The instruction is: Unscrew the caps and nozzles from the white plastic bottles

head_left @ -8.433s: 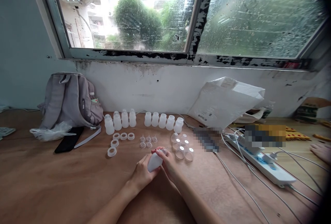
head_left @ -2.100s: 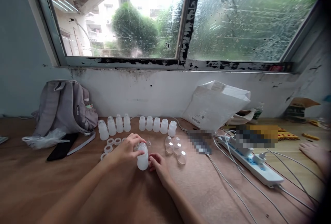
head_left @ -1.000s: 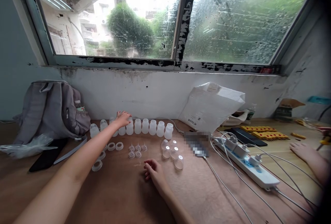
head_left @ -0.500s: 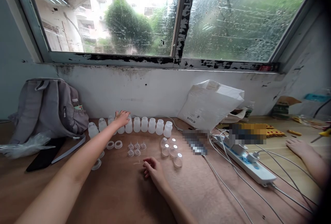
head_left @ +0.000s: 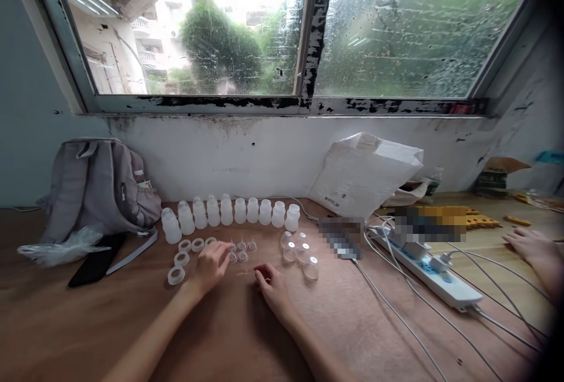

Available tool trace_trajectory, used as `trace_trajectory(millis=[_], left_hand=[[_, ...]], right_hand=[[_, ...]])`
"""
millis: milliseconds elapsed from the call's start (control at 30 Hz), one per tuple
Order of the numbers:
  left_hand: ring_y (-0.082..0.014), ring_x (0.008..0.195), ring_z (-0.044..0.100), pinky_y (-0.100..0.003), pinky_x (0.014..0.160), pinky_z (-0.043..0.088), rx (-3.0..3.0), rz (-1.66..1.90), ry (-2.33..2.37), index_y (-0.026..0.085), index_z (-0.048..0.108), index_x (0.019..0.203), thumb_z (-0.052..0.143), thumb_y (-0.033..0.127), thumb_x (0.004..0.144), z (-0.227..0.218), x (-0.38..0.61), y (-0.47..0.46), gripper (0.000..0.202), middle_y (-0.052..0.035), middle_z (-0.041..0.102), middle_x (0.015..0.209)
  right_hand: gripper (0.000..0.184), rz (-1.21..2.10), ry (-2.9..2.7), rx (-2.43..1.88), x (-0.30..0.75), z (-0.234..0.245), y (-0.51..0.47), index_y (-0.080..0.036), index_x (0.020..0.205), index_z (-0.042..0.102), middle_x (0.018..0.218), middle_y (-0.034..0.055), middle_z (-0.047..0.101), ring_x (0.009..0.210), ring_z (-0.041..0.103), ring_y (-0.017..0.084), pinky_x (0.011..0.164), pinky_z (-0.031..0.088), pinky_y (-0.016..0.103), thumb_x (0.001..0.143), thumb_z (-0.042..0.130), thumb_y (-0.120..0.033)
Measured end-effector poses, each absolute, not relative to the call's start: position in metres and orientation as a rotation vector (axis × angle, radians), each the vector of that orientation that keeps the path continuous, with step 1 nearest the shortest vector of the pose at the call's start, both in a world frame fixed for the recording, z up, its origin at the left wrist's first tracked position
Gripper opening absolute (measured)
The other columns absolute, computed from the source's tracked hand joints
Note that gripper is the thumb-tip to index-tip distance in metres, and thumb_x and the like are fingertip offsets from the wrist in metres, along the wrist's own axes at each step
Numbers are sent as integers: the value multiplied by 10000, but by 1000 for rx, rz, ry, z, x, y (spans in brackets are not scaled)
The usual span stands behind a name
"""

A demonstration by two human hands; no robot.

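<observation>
My left hand (head_left: 214,265) reaches over the table, its fingertips pinched at the left edge of a group of clear bottle nipples (head_left: 242,251); whatever is between them is hidden. Beside it, my right hand (head_left: 272,289) rests on the tabletop, fingers loosely curled and nothing visible in them. Behind the hands stands a row of frosted baby bottles (head_left: 226,211). Those on the left have taller, domed tops; those on the right, such as this bottle (head_left: 278,215), are open-necked. White collar rings (head_left: 176,276) lie left of my left hand. Clear domed caps (head_left: 311,269) lie right of my right hand.
A grey backpack (head_left: 101,188), a plastic bag (head_left: 61,248) and a black flat object (head_left: 94,261) are at left. A white bag (head_left: 365,176) leans on the wall. Right are a power strip (head_left: 445,288) with cables and another person's hand (head_left: 529,247).
My left hand has come back from the row of bottles to the nipples nearer me. The fifth bottle from the left now shows a tall top. My right hand stays in place.
</observation>
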State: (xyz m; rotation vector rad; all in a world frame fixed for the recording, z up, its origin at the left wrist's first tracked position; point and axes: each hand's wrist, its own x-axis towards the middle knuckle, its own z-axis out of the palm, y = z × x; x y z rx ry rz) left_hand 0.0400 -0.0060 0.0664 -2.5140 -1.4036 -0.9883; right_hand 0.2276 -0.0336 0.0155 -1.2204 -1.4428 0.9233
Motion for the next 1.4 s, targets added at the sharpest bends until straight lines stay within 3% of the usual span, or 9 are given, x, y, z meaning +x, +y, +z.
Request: trace_trajectory(millis=[133,333,833,1067,1233,1400], left_hand=[[-179,847,541,-321,755,438,-2562,-968,-1477,221,547,948,418,144,773,36,29,-43,231,-31,597,910],[-186,880,537,-318,795,415,-2342,-1056,-1700,224,549,953,373,164,792,40,6,-43,246,-39,602,919],[-205,884,515,-335,768,380,-2175,-824,-1907,231,576,899,411,141,743,33,-7,-42,244,-38,588,939],[-210,896,508,-336,780,408,-2156,-911,-1950,228,580,891,394,121,752,32,-6,-43,256,-49,569,947],[-177,905,515,-310,802,429,-2581,-1083,-1634,244,571,902,370,123,758,36,14,-53,275,-45,548,959],[-188,966,494,-332,836,410,-2756,-1034,-1458,262,554,971,392,151,761,37,33,-61,288,-55,536,1022]], right_hand=[[137,689,-1555,-1257,228,17,-33,-194,738,586,701,20,607,648,563,153,602,440,258,728,459,-245],[113,574,-1623,-1252,221,15,-15,-215,689,579,678,13,588,658,535,162,623,408,266,681,478,-165],[164,533,-1618,-1270,203,10,17,-167,758,575,781,38,548,580,504,129,608,432,282,685,536,-308],[256,743,-1413,-1216,214,13,5,-170,792,551,734,31,588,638,558,145,611,454,273,691,544,-405],[254,905,-1299,-1136,216,13,-6,-194,787,519,718,15,584,645,569,147,556,461,255,670,572,-414],[291,1028,-1153,-1055,215,13,-9,-183,820,474,769,28,588,646,580,142,544,474,252,653,590,-392]])
